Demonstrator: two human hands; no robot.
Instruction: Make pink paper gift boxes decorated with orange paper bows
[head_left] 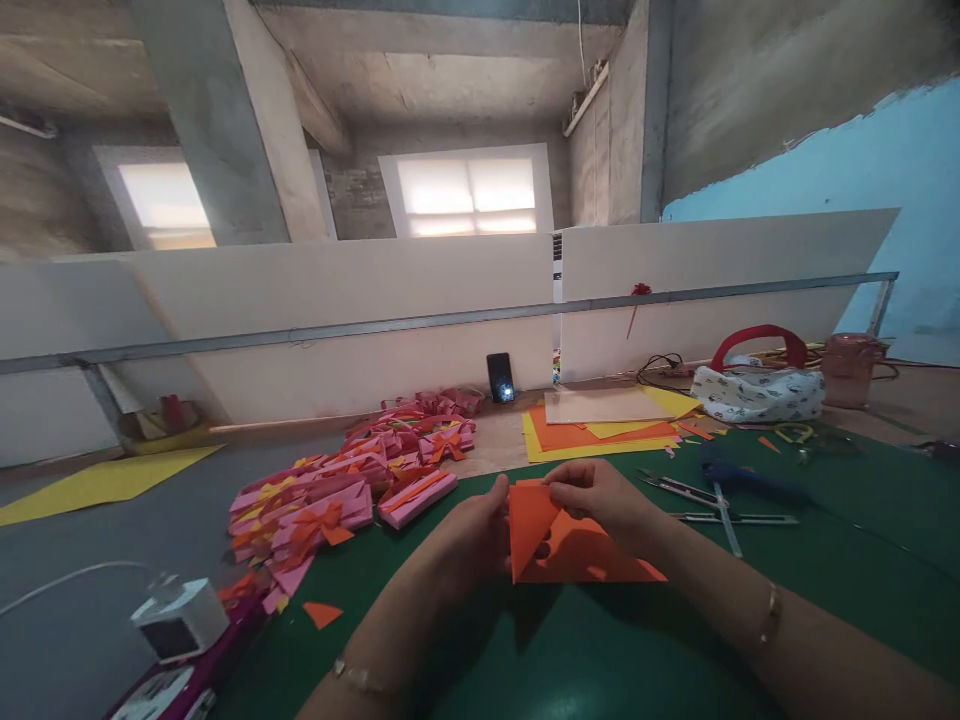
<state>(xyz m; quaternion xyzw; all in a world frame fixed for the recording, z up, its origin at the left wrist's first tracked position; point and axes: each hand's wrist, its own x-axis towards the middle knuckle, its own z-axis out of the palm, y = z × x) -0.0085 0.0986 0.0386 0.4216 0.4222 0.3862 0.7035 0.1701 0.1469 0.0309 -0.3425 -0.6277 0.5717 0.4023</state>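
Between my two hands, over the green mat [600,650], is a sheet of orange paper [592,555] with a corner folded over and a few holes showing in it. My left hand [480,530] grips its left edge, the thumb up along the side and the other fingers mostly hidden behind. At the top edge, my right hand [592,495] pinches the folded part between thumb and fingers. To the right of my right hand lie craft knives [735,519] and a blue glue gun [757,482]. A small orange paper scrap [323,614] rests left of my left forearm.
A pile of pink paper pieces with orange bows [322,510] spreads at the left. Yellow and orange sheets [536,440] lie under a pale board [607,405] at the back. A phone [500,378] leans against the panel. A white charger [180,618] sits on a purple power strip [225,645]. A patterned bag [757,393] stands back right.
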